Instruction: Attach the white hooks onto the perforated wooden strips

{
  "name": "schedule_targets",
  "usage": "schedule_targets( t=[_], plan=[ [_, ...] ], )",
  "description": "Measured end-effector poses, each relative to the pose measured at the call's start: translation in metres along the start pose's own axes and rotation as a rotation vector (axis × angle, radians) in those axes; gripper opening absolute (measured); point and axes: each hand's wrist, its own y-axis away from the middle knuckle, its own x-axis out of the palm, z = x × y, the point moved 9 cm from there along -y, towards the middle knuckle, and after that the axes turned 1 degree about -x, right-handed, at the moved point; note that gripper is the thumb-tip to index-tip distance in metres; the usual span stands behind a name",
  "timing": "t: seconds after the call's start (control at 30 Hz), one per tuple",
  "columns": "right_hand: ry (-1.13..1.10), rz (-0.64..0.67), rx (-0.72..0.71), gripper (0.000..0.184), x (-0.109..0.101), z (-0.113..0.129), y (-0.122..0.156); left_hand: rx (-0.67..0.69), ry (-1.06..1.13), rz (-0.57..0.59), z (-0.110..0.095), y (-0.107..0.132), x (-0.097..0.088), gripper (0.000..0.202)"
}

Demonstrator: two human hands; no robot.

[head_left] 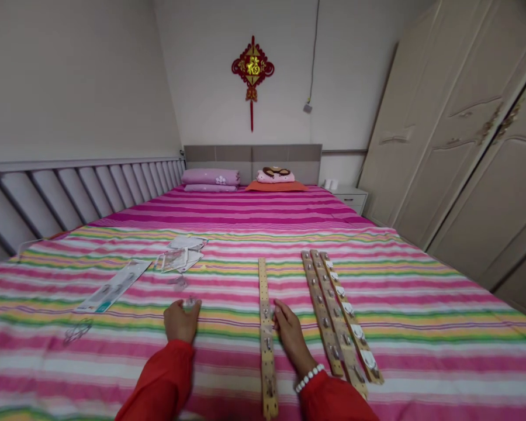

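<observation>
On the striped bed (228,374), a narrow strip (263,286) lies lengthwise between two hands, its far part bare, its near part bearing metal fittings (268,344). Left hand (180,323): the fingers appear to pinch a small clear piece (190,302), apart from the strip. Right hand (288,327): the fingers curl at the strip's right edge; whether they grasp anything cannot be told. The step in hand is probably the fitting of pieces along the strip; the next move seems to call for bringing the clear piece across and aligning it while the right hand steadies the strip. Three fitted strips (328,292) lie to the right. The clear piece is partly covered by the fingers, its form indistinct; the forearms are cut off below.
</observation>
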Motion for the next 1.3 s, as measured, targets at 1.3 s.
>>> schedule_targets(
  t=[1.3],
  plan=[
    [-0.206,0.298,0.23,0.028,0.034,0.028,0.009,0.195,0.69,1.181,-0.161,0.126,0.061,0.067]
  ],
)
